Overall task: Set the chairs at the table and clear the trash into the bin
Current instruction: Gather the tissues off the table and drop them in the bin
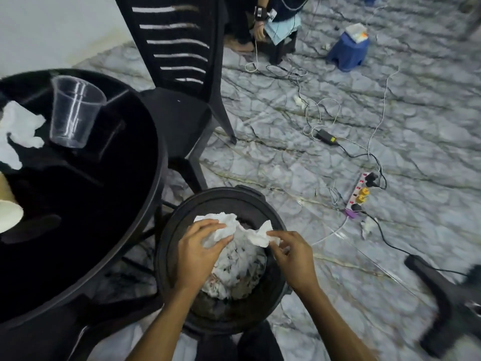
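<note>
Marbled grey floor tiles [338, 157] are spreading out under a tangle of cables, and a round glossy black table [78, 204] is filling the left side with a slatted black plastic chair [179, 82] tucked in beside it. At the person's feet a round black plastic bin [166, 256] is standing, already heaped with pale crumpled waste. Directly over its mouth both hands are holding one crumpled white paper tissue [234, 230]: the left hand [200, 248] is clenching the bigger wad, the right hand [291, 254] is pinching the other end. The tissue's length is running left to right between the grips, with the bin straight below, so letting go looks like all that is needed. More paper and a clear plastic cup [75, 110] are waiting on the table, nearer the left hand.
</note>
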### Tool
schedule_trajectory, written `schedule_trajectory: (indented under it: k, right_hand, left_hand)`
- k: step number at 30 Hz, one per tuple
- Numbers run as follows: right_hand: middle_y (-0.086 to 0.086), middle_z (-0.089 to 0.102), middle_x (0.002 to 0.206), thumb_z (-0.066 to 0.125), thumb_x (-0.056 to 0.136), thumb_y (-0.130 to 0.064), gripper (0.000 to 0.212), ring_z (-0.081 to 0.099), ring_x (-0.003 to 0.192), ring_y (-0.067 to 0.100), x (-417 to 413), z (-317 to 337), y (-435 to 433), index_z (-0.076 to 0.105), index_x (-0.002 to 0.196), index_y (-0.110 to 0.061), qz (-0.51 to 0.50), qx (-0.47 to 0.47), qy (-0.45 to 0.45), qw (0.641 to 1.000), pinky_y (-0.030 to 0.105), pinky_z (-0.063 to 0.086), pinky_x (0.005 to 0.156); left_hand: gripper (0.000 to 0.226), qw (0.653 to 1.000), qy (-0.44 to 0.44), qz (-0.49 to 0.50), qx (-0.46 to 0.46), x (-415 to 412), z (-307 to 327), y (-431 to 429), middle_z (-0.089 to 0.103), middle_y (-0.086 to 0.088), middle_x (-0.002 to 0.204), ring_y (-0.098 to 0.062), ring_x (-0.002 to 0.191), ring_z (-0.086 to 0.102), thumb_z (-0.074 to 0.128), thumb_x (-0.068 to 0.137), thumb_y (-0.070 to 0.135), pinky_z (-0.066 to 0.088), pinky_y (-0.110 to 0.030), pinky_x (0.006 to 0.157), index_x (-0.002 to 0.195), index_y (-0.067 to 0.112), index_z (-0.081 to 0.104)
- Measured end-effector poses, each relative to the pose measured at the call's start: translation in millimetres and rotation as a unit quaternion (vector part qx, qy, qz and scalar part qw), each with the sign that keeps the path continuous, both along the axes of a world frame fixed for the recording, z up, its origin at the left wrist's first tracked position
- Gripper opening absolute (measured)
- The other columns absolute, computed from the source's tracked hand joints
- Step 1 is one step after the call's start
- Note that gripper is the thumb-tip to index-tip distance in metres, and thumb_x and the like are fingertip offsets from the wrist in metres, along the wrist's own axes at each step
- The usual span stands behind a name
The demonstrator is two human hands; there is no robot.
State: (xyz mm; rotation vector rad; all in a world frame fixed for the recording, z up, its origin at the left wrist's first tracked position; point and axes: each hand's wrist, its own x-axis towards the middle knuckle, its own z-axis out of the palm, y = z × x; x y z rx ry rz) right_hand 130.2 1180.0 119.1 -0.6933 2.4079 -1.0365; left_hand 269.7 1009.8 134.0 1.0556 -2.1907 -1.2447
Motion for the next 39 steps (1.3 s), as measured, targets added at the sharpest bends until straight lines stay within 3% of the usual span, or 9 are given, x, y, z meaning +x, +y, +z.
schedule_trajectory:
  k: [5,8,10,12,19,23,27,32,39]
  right_hand:
    - [0.002,0.067,0.115,0.07,0.085,-0.018,0.031,0.064,0.09,0.011,6.9,-84.6,-8.5,0.068,0.115,-0.024,0.066,0.077,-0.072,0.992,0.005,0.038,0.076]
    - [0.0,0.063,0.129,0.072,0.083,-0.02,0.043,0.062,0.111,0.019,9.5,-111.0,-9.9,0.062,0.125,-0.024,0.116,0.123,-0.098,0.981,0.019,0.041,0.092]
    - [-0.001,0.065,0.117,0.073,0.082,-0.018,0.041,0.062,0.103,0.019,9.2,-112.6,-9.7,0.064,0.122,-0.023,0.102,0.137,-0.116,0.979,0.016,0.038,0.084]
    - [-0.001,0.065,0.112,0.074,0.081,-0.018,0.038,0.061,0.1,0.016,7.6,-104.2,-10.1,0.066,0.118,-0.022,0.077,0.135,-0.123,0.98,0.01,0.036,0.079]
    - [-0.008,0.069,0.112,0.074,0.08,-0.027,0.033,0.064,0.102,0.006,-12.8,-13.3,-23.9,0.067,0.112,-0.028,0.07,0.079,-0.116,0.988,0.019,0.048,0.085]
    - [-0.015,0.067,0.1,0.072,0.084,-0.02,0.026,0.057,0.088,-0.015,-15.4,78.2,-47.5,0.067,0.109,-0.024,0.094,0.012,-0.099,0.991,-0.004,0.039,0.071]
    - [-0.021,0.064,0.098,0.07,0.086,-0.021,0.022,0.056,0.084,-0.023,-4.3,156.7,-90.8,0.063,0.101,-0.036,0.155,-0.06,-0.078,0.983,-0.005,0.039,0.068]
    - [-0.007,0.065,0.112,0.07,0.084,-0.03,0.027,0.06,0.098,0.007,32.6,223.7,-171.5,0.063,0.11,-0.033,0.259,-0.104,-0.006,0.96,0.029,0.052,0.085]
    - [-0.008,0.061,0.114,0.073,0.082,-0.03,0.036,0.058,0.105,0.01,87.7,269.7,-277.2,0.064,0.116,-0.025,0.36,-0.139,0.059,0.921,0.032,0.05,0.09]
  left_hand:
    - [0.034,0.997,-0.075,0.002,0.015,16.9,-89.2,1.1,0.071,0.006,0.105,-0.009,0.099,0.066,0.088,0.066,0.026,0.052,-0.03,0.092,0.098,0.019,0.078]
    - [0.052,0.99,-0.138,-0.01,0.021,30.2,-115.7,1.8,0.068,0.002,0.12,-0.006,0.109,0.056,0.09,0.064,0.027,0.038,-0.003,0.096,0.112,0.016,0.074]
    - [0.058,0.985,-0.169,-0.018,0.028,36.9,-119.3,2.9,0.065,0.001,0.126,-0.008,0.114,0.054,0.09,0.064,0.029,0.03,0.002,0.094,0.117,0.016,0.072]
    - [0.057,0.982,-0.183,-0.019,0.04,40.8,-111.1,3.2,0.066,0.005,0.125,-0.01,0.116,0.057,0.089,0.064,0.035,0.033,-0.006,0.097,0.117,0.02,0.072]
    - [0.045,0.992,-0.113,0.0,0.047,33.7,-9.4,3.7,0.06,0.023,0.12,0.002,0.114,0.056,0.084,0.072,0.032,0.035,0.002,0.09,0.115,0.034,0.069]
    - [0.04,0.999,-0.045,0.013,0.025,38.1,88.1,6.1,0.056,0.03,0.118,0.009,0.115,0.052,0.079,0.079,0.029,0.038,0.004,0.081,0.106,0.052,0.06]
    - [0.034,0.998,0.0,0.056,-0.04,65.4,169.3,-16.2,0.058,0.026,0.117,0.01,0.113,0.053,0.077,0.08,0.031,0.037,-0.004,0.094,0.106,0.047,0.062]
    - [0.037,0.974,0.028,0.187,-0.125,134.7,238.4,-63.6,0.063,0.021,0.116,0.007,0.111,0.057,0.081,0.078,0.024,0.04,-0.008,0.097,0.112,0.031,0.069]
    - [0.039,0.945,0.019,0.298,-0.134,215.4,267.2,-136.3,0.062,0.016,0.115,0.005,0.106,0.057,0.08,0.078,0.027,0.044,-0.021,0.093,0.115,0.03,0.069]
